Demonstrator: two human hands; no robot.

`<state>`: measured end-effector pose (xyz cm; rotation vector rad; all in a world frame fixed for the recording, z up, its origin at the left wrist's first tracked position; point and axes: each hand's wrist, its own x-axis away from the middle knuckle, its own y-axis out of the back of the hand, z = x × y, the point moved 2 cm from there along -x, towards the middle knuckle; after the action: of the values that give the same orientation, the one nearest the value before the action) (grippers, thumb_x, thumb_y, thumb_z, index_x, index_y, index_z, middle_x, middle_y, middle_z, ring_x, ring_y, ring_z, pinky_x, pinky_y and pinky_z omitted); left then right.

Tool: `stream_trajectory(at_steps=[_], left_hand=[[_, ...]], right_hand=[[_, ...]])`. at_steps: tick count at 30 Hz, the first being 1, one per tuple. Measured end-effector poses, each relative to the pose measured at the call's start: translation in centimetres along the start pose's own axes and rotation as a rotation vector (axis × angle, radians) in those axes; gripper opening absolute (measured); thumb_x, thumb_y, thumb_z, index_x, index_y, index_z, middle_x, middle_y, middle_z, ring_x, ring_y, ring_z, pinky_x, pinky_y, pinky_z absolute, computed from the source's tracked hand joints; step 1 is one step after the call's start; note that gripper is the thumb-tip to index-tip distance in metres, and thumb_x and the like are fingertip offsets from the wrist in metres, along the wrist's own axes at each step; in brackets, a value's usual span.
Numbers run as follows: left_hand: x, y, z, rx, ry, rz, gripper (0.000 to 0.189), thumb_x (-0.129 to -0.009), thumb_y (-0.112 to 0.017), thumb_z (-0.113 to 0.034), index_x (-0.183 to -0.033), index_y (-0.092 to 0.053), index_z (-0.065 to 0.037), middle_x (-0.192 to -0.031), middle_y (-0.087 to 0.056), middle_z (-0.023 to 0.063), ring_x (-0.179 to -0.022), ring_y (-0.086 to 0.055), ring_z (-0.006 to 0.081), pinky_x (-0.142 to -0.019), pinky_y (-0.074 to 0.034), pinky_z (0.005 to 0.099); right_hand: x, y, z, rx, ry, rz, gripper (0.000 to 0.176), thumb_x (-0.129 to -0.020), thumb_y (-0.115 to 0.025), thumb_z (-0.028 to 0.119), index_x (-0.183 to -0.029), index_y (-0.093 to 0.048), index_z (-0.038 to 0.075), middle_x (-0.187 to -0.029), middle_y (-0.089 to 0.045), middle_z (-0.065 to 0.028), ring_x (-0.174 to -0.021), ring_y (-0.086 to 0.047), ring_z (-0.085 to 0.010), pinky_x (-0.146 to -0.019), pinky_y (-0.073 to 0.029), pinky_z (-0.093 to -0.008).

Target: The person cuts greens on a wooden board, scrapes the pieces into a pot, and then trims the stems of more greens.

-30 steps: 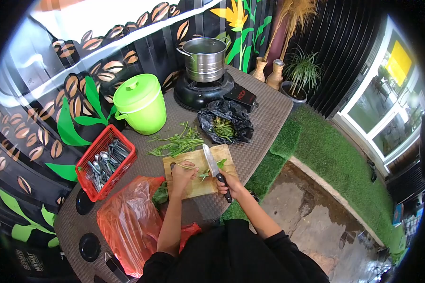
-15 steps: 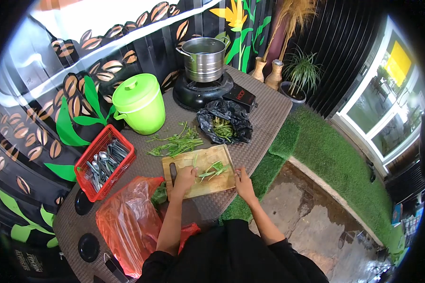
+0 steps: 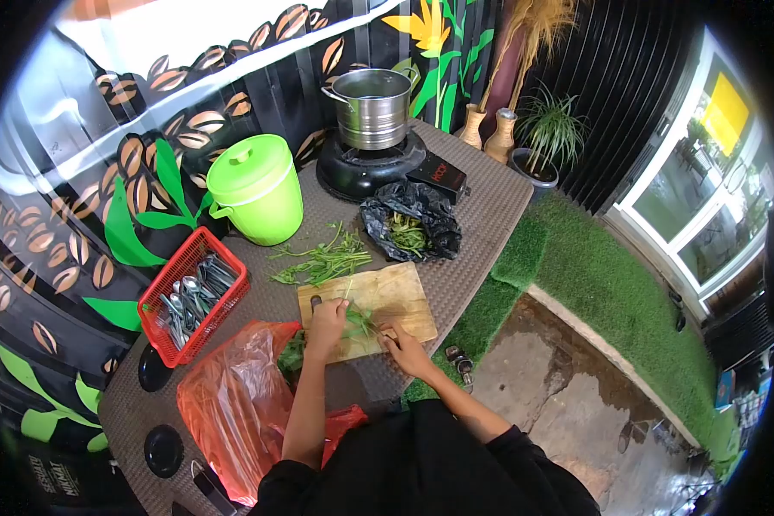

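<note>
**Hands crowd the board's near edge**

The table [image 3: 482, 206] drops off just right of the cutting board [image 3: 404, 297], and the board's far half lies bare. An orange bag [image 3: 232, 404] crowds the left, with a green bucket [image 3: 254, 189] and a red basket [image 3: 193, 297] behind. The left hand [image 3: 327, 325] curls closed over the greens [image 3: 359, 322] at the board's near edge. The right hand [image 3: 404, 347] touches them, its grip unclear.

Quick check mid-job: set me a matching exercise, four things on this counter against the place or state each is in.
Things:
1 steel pot
2 spoons
3 green bucket
4 greens bunch

Place or state:
A lid on
B in the red basket
C on the cutting board, between the left hand and right hand
D on the stove

Pairs: 1-D, 2-B, 3-A, 4-C
</note>
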<state>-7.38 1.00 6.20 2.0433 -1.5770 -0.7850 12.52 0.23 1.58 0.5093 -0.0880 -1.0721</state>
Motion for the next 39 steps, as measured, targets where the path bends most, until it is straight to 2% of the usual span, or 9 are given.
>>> stream_trajectory(at_steps=[5,12,16,21,24,30,33,35,39], left_hand=[[0.1,-0.1,0.5,-0.007,-0.044,-0.005,0.020,-0.082,-0.062,-0.015,-0.082,-0.062,0.005,-0.065,-0.055,0.0207,-0.061,-0.057,0.0334,-0.058,-0.041,0.0388],[0.3,0.1,-2.3,0.103,0.031,-0.028,0.022,-0.073,-0.071,-0.009,-0.089,-0.066,0.005,-0.074,-0.066,0.0176,-0.063,-0.064,0.0223,-0.061,-0.049,0.0284],[0.2,0.4,-2.2,0.105,0.016,-0.072,0.019,-0.074,-0.069,-0.006,-0.090,-0.067,0.004,-0.074,-0.066,0.0180,-0.065,-0.065,0.0215,-0.062,-0.049,0.0281],[0.1,-0.2,-1.2,0.270,0.046,-0.109,0.016,-0.075,-0.067,-0.002,-0.090,-0.067,0.003,-0.081,-0.066,0.0175,-0.070,-0.066,0.0224,-0.064,-0.049,0.0290],[-0.6,-1.8,0.3,0.272,-0.116,-0.110,0.016,-0.076,-0.067,-0.002,-0.092,-0.069,0.001,-0.084,-0.066,0.0159,-0.074,-0.065,0.0238,-0.068,-0.049,0.0304],[-0.9,-4.6,1.3,0.237,-0.050,-0.052,0.015,-0.076,-0.068,-0.005,-0.091,-0.070,-0.001,-0.088,-0.065,0.0132,-0.079,-0.062,0.0263,-0.071,-0.048,0.0319],[-0.7,-6.2,0.1,0.192,-0.095,-0.049,0.015,-0.076,-0.069,-0.007,-0.090,-0.070,-0.002,-0.088,-0.065,0.0127,-0.076,-0.062,0.0260,-0.068,-0.049,0.0325],[-0.6,-7.4,-0.7,0.165,-0.093,-0.029,0.015,-0.076,-0.069,-0.008,-0.090,-0.070,-0.002,-0.087,-0.065,0.0125,-0.076,-0.061,0.0266,-0.069,-0.048,0.0337],[-0.2,-9.1,-0.7,0.023,-0.229,-0.121,0.012,-0.073,-0.071,-0.009,-0.084,-0.071,-0.003,-0.078,-0.064,0.0102,-0.077,-0.057,0.0260,-0.071,-0.045,0.0349]], right_hand=[[1.2,2.2,0.7,0.182,-0.211,-0.261,0.024,-0.090,-0.045,0.016,-0.111,-0.040,0.005,-0.076,-0.059,-0.0298,-0.074,-0.058,-0.0473,-0.065,-0.044,-0.0539],[0.6,-1.9,-0.1,0.148,-0.229,-0.084,0.029,-0.084,-0.052,0.009,-0.111,-0.042,0.002,-0.089,-0.058,-0.0297,-0.087,-0.054,-0.0479,-0.073,-0.042,-0.0539],[0.0,-1.7,0.3,0.054,0.081,-0.195,0.030,-0.088,-0.048,0.016,-0.112,-0.040,0.000,-0.077,-0.058,-0.0327,-0.076,-0.056,-0.0491,-0.068,-0.044,-0.0552],[0.5,-0.2,-1.3,0.216,-0.364,-0.143,0.024,-0.086,-0.051,0.013,-0.109,-0.046,0.006,-0.084,-0.059,-0.0261,-0.085,-0.057,-0.0444,-0.069,-0.044,-0.0482],[1.0,-0.1,-0.5,0.153,-0.028,-0.035,0.031,-0.086,-0.051,0.016,-0.113,-0.043,0.003,-0.082,-0.060,-0.0282,-0.077,-0.059,-0.0445,-0.068,-0.046,-0.0497],[1.8,2.3,-1.0,0.052,-0.347,-0.247,0.026,-0.083,-0.052,0.011,-0.107,-0.046,0.003,-0.081,-0.059,-0.0253,-0.084,-0.058,-0.0430,-0.070,-0.045,-0.0449],[2.1,3.1,-2.4,0.072,-0.190,-0.291,0.025,-0.081,-0.052,0.007,-0.105,-0.045,0.002,-0.072,-0.056,-0.0212,-0.070,-0.059,-0.0382,-0.062,-0.045,-0.0404],[2.4,3.3,-1.9,0.114,-0.063,-0.327,0.027,-0.083,-0.051,0.007,-0.108,-0.045,0.003,-0.073,-0.058,-0.0240,-0.069,-0.059,-0.0413,-0.062,-0.046,-0.0437],[2.6,3.3,-0.6,0.330,-0.330,-0.203,0.032,-0.088,-0.048,0.013,-0.118,-0.041,0.005,-0.077,-0.059,-0.0289,-0.072,-0.059,-0.0455,-0.064,-0.046,-0.0509]])
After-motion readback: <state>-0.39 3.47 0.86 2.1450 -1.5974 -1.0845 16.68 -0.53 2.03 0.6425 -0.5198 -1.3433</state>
